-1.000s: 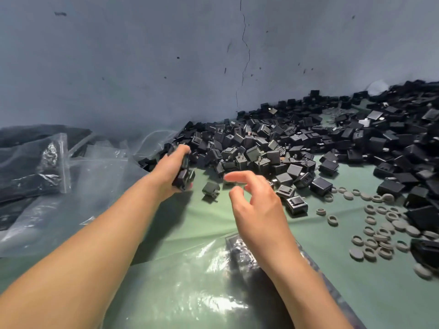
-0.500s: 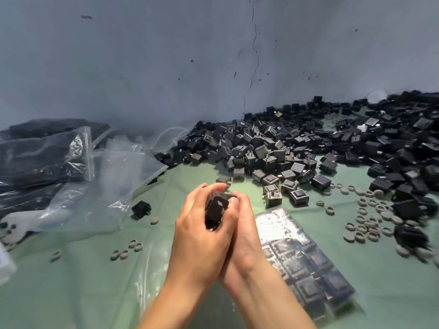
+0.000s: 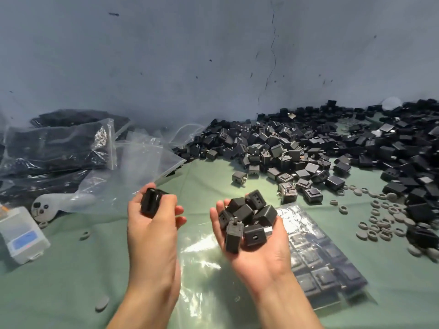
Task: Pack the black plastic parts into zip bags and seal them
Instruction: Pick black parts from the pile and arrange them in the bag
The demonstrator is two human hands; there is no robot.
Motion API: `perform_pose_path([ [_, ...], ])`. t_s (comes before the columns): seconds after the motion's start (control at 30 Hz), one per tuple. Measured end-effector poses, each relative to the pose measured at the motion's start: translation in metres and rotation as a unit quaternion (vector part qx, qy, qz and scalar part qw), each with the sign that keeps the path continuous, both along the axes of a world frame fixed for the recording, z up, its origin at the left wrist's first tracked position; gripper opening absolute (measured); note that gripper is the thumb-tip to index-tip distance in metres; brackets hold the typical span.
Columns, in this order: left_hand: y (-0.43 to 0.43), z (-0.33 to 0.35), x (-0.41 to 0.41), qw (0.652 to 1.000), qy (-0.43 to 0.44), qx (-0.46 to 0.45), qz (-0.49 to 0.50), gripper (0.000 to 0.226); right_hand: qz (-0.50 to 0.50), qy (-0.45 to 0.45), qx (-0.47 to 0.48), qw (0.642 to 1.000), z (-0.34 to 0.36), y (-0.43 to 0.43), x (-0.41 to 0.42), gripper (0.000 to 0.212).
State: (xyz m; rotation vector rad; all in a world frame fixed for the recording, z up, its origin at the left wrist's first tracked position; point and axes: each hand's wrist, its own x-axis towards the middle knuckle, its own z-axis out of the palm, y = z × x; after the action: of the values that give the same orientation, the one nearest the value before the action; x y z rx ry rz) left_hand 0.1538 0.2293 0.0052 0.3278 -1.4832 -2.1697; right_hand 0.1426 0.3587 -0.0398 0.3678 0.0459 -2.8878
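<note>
My left hand [image 3: 152,224] grips a black plastic part [image 3: 151,202] in curled fingers. Palm up beside it, my right hand [image 3: 256,243] cups several small black plastic parts [image 3: 247,217]. A big heap of the same black parts [image 3: 320,146] lies against the wall at the right. Under my right wrist a filled zip bag [image 3: 325,269] lies flat on the green table cover [image 3: 59,281], and a clear empty bag [image 3: 204,260] lies between my forearms.
Filled and empty clear bags [image 3: 54,148] pile up at the left. A white plastic box [image 3: 22,233] sits at the left edge. Grey rubber rings [image 3: 380,222] are scattered at the right. A blue-grey wall [image 3: 213,55] closes the back.
My hands were pressed together around the parts; they have now come apart. The right palm turned up with a handful, and the left keeps one part.
</note>
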Motion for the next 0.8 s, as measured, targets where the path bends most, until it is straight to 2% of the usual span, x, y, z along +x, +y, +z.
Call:
perform_pose_path([
  [0.13,-0.050,-0.019,0.013,0.988,-0.145,0.027,-0.049,0.009,-0.041,-0.013,0.003,0.999,0.007,0.020,-0.002,0.056],
  [0.2,-0.064,-0.031,0.018,0.977,-0.197,0.024,-0.075,0.010,-0.057,-0.008,0.025,0.998,0.010,0.027,-0.002,0.055],
  [0.23,-0.069,-0.038,0.020,0.972,-0.222,-0.020,-0.076,0.012,-0.063,-0.006,0.032,0.997,0.011,0.029,-0.002,0.054],
  [0.3,-0.075,-0.056,0.025,0.934,-0.250,-0.243,-0.076,0.014,-0.069,-0.006,0.039,0.997,0.014,0.034,-0.001,0.054],
  [0.37,-0.075,-0.065,0.033,0.869,-0.205,-0.444,-0.072,0.025,-0.069,-0.001,0.048,0.996,0.013,0.038,0.001,0.053],
  [0.43,-0.074,-0.063,0.036,0.832,-0.150,-0.525,-0.094,0.034,-0.066,0.006,0.059,0.996,0.012,0.040,0.003,0.052],
  [0.5,-0.069,-0.061,0.036,0.818,-0.115,-0.549,-0.127,0.039,-0.062,0.021,0.068,0.996,0.010,0.042,0.004,0.052],
  [0.6,-0.065,-0.064,0.037,0.829,-0.108,-0.525,-0.161,0.048,-0.064,0.024,0.081,0.994,0.008,0.047,0.005,0.053],
  [0.63,-0.065,-0.066,0.038,0.822,-0.100,-0.534,-0.172,0.048,-0.064,0.023,0.084,0.994,0.008,0.048,0.005,0.053],
  [0.73,-0.071,-0.069,0.043,0.770,-0.074,-0.601,-0.201,0.046,-0.063,0.018,0.095,0.993,0.007,0.050,0.005,0.054],
  [0.8,-0.081,-0.071,0.043,0.775,-0.059,-0.598,-0.197,0.042,-0.065,0.012,0.101,0.993,0.007,0.051,0.006,0.055],
])
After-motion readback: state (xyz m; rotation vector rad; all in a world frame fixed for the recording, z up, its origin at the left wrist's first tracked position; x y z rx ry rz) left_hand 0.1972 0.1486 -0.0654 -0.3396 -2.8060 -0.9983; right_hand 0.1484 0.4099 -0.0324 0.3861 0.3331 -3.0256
